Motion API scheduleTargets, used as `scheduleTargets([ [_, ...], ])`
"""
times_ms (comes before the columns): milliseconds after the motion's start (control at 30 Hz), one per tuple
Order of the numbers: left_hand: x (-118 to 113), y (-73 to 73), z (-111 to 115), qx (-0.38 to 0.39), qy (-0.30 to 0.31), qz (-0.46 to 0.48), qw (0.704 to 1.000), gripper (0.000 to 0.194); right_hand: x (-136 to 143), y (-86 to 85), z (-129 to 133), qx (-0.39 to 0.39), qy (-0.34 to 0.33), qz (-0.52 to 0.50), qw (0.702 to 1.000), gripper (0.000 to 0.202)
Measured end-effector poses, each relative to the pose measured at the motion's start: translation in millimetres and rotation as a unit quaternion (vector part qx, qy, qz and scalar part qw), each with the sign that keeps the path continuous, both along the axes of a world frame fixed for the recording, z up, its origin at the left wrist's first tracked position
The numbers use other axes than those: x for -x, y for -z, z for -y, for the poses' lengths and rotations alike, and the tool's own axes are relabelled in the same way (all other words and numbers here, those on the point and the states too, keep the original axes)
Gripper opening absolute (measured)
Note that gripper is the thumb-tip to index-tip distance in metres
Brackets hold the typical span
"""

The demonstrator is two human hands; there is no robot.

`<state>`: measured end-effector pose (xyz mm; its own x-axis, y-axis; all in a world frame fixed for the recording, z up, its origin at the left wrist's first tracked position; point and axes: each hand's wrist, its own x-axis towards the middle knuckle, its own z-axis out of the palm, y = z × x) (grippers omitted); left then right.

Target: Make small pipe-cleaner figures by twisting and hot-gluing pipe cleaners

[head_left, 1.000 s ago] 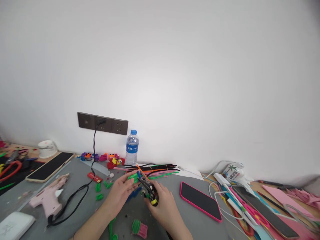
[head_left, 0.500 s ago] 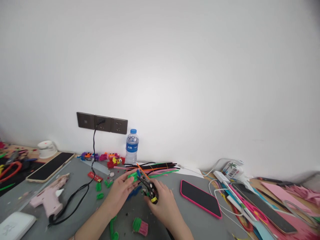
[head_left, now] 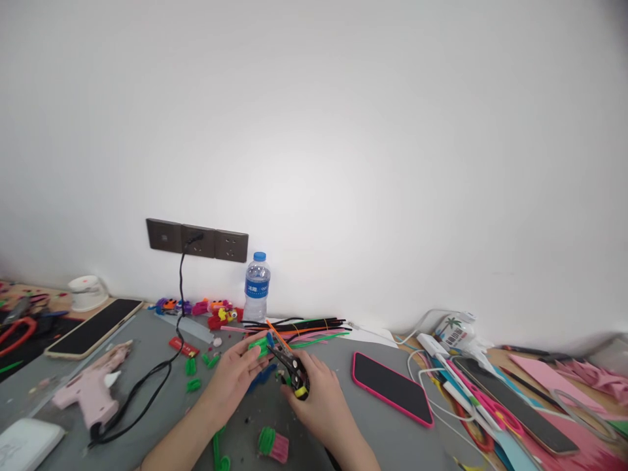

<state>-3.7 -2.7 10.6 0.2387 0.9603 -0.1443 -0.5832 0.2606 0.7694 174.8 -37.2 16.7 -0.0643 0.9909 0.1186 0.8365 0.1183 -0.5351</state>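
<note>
My left hand [head_left: 235,369] pinches a green fuzzy piece [head_left: 258,346] between thumb and fingers. My right hand [head_left: 316,389] is closed around black pliers with yellow on the handle [head_left: 296,374]. The jaws of the pliers reach a small blue bit at the right end of the green piece. Below the hands, a green and pink fuzzy bundle [head_left: 273,445] lies on the grey mat [head_left: 402,448]. Several short green pieces [head_left: 193,385] rest left of my left hand.
A pink glue gun [head_left: 91,392] with a black cord lies at left. Behind my hands are a water bottle [head_left: 257,288] and a heap of coloured stems [head_left: 314,327]. A pink-edged phone [head_left: 391,388] lies right of my right hand, beside cables and pink scissors [head_left: 505,418].
The whole view has shifted slightly, so things appear a little further left. Both hands keep nearly the same pose and hold the same things.
</note>
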Motion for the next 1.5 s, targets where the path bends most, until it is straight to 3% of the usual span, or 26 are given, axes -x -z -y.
scheduleTargets([
  [333,1.0,-2.0,0.1,0.007,0.004,-0.016,1.0,0.047,-0.5,0.1,0.4,-0.003,0.0,-0.004,1.0,0.041],
  [633,1.0,0.4,-0.6,0.001,-0.001,-0.013,1.0,0.038,-0.7,1.6,0.3,-0.005,0.0,0.004,1.0,0.043],
  [1500,1.1,-0.1,-0.1,0.001,0.001,-0.018,1.0,0.045,0.1,2.4,1.0,-0.002,-0.001,-0.007,1.0,0.04],
])
